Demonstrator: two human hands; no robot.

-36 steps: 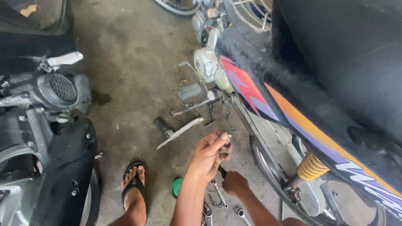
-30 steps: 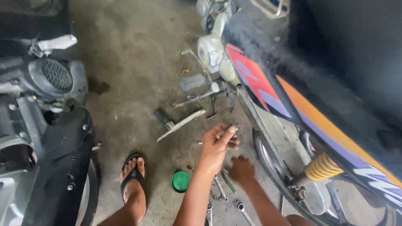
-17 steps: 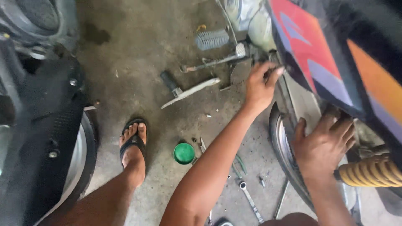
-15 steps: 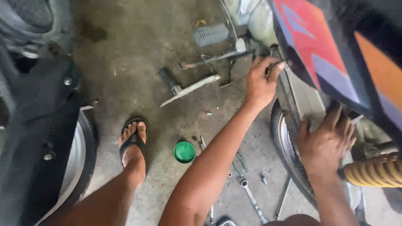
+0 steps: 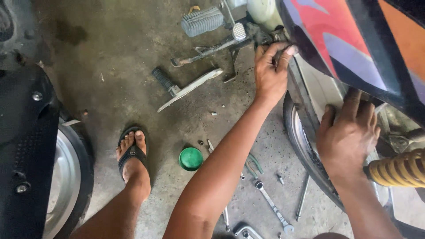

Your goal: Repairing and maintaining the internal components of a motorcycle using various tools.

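Note:
My left hand (image 5: pixel 270 66) reaches forward to the lower edge of a motorcycle's coloured side panel (image 5: pixel 354 53). Its fingers are curled around a small dark part there, and what the part is I cannot make out. My right hand (image 5: pixel 349 137) lies flat with spread fingers on the rear wheel (image 5: pixel 296 132), its fingertips tucked under the panel. A yellow coil spring shock (image 5: pixel 398 168) sits just right of that hand.
Loose on the concrete floor are a footpeg bar (image 5: pixel 186 86), a pedal lever (image 5: pixel 208 48), a ribbed rubber pad (image 5: pixel 202 21), a green cap (image 5: pixel 191 158) and several wrenches (image 5: pixel 272 206). My sandalled foot (image 5: pixel 133 155) is at left, beside another motorcycle's wheel (image 5: pixel 66 177).
The view has dipped and closed in. My left hand rose from the floor tools to the panel's edge. My right hand came up from the floor onto the rear wheel.

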